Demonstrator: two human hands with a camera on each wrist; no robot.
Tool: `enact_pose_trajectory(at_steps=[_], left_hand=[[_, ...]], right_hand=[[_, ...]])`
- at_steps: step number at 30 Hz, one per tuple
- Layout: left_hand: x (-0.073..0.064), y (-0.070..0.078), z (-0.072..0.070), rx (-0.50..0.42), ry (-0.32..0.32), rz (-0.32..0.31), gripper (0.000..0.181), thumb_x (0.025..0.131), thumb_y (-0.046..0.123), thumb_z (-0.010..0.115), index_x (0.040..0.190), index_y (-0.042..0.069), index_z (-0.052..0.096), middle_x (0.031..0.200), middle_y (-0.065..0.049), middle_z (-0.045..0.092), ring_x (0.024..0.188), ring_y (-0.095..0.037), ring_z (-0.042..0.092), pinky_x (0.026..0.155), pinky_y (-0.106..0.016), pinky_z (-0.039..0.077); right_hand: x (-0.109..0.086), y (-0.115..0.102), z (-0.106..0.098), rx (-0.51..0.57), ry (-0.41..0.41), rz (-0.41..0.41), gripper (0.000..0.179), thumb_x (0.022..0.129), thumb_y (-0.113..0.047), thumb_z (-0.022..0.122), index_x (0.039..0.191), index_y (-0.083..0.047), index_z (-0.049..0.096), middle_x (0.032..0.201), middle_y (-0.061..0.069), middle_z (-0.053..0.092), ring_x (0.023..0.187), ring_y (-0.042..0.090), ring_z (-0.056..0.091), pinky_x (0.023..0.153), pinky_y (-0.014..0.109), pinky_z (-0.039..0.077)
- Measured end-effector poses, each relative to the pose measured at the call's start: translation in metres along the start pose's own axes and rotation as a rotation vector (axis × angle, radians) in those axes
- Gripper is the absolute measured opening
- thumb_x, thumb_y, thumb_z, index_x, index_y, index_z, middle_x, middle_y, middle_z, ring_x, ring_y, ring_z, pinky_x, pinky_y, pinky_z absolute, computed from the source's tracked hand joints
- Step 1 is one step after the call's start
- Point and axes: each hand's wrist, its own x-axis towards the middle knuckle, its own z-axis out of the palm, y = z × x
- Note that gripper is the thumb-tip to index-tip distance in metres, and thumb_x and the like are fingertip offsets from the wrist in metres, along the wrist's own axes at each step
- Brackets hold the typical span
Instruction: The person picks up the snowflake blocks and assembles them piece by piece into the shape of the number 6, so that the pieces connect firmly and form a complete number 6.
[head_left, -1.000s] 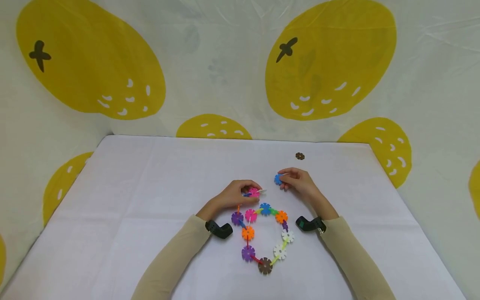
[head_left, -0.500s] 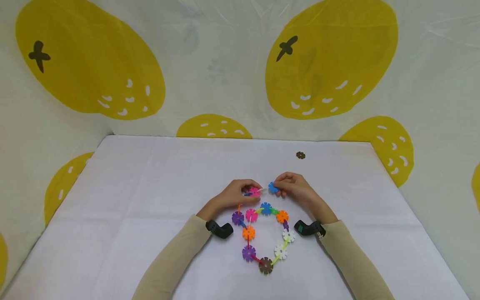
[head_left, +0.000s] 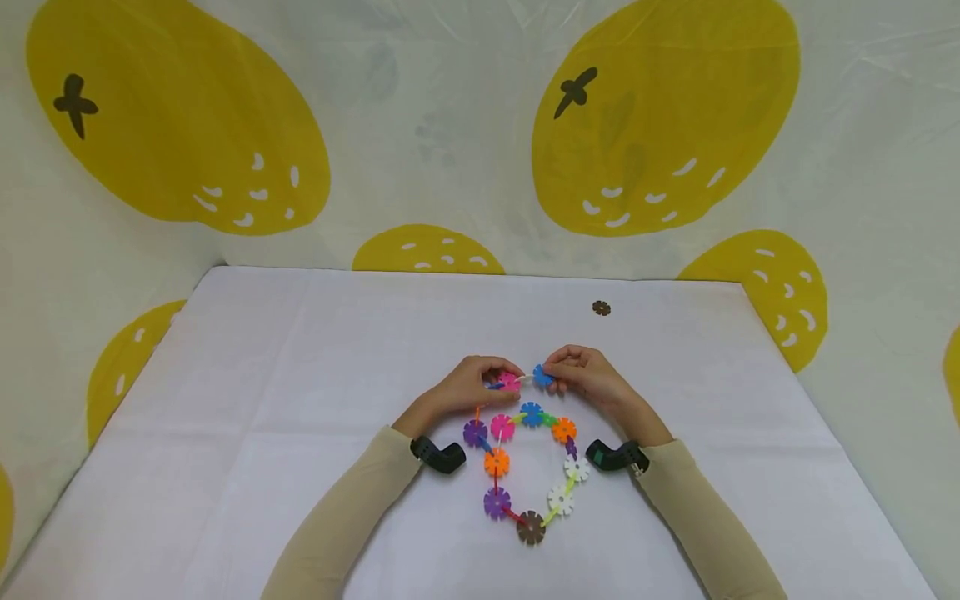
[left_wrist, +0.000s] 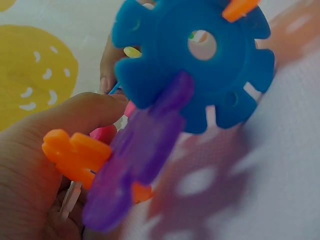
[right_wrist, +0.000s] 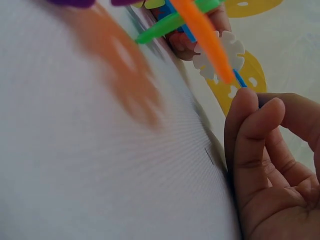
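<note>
In the head view my left hand (head_left: 468, 387) pinches a pink notched plastic disc (head_left: 509, 382), part of a linked chain of such discs. A white disc (right_wrist: 225, 52) sticks out edge-on from the pink one, towards the right. My right hand (head_left: 592, 379) pinches a blue disc (head_left: 542, 375) between thumb and fingers, close against the white one; whether their slots interlock I cannot tell. Nearer my body the chain forms a ring on the table, including a brown disc (head_left: 531, 527) and an orange disc (head_left: 497, 462). My left fingers partly hide the chain's upper part.
A loose brown disc (head_left: 602, 308) lies towards the back of the white-covered table (head_left: 337, 333). Behind stands a pale cloth (head_left: 435, 108) printed with yellow fruit. Large in the left wrist view are a blue disc and a purple disc (left_wrist: 140, 155) of the chain.
My right hand has come left and slightly down with the blue disc, bringing it up to the white disc. The left hand has kept nearly still with its grip on the pink disc.
</note>
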Motion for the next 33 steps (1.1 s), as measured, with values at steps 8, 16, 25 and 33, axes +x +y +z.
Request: enact_pose_trajectory(at_steps=[8, 16, 25, 33], left_hand=[[0.0003, -0.0013, -0.0011, -0.009, -0.002, -0.007, 0.034, 0.085, 0.021, 0.076, 0.117, 0.012, 0.071, 0.109, -0.001, 0.068, 0.089, -0.010, 0.055, 0.081, -0.023, 0.046], [-0.0015, -0.0010, -0.0033, -0.032, -0.036, 0.013, 0.035, 0.087, 0.019, 0.075, 0.120, 0.008, 0.070, 0.112, -0.004, 0.070, 0.092, -0.010, 0.057, 0.085, -0.022, 0.047], [-0.0014, -0.0020, -0.0038, -0.027, -0.048, 0.060, 0.033, 0.088, 0.017, 0.074, 0.119, 0.005, 0.070, 0.110, -0.007, 0.071, 0.094, -0.011, 0.060, 0.086, -0.023, 0.048], [-0.0017, -0.0006, -0.0049, -0.019, -0.061, 0.078, 0.034, 0.087, 0.013, 0.075, 0.119, 0.003, 0.070, 0.110, -0.009, 0.071, 0.095, -0.011, 0.061, 0.086, -0.023, 0.048]], right_hand=[[-0.0010, -0.0014, 0.0007, 0.022, -0.035, -0.015, 0.011, 0.093, -0.005, 0.065, 0.100, 0.002, 0.060, 0.077, 0.002, 0.070, 0.062, 0.011, 0.060, 0.063, 0.019, 0.052], [-0.0007, 0.0004, 0.0045, 0.025, -0.028, 0.000, 0.007, 0.090, -0.006, 0.069, 0.093, -0.001, 0.065, 0.078, 0.002, 0.071, 0.062, 0.012, 0.061, 0.068, 0.021, 0.054], [-0.0012, 0.0021, 0.0053, 0.032, -0.027, -0.035, 0.004, 0.092, 0.001, 0.064, 0.089, -0.001, 0.067, 0.078, 0.002, 0.072, 0.061, 0.010, 0.061, 0.067, 0.021, 0.054], [-0.0017, 0.0017, 0.0069, 0.010, -0.012, -0.059, 0.015, 0.087, -0.003, 0.072, 0.092, 0.009, 0.064, 0.077, 0.004, 0.072, 0.060, 0.012, 0.062, 0.067, 0.023, 0.055]])
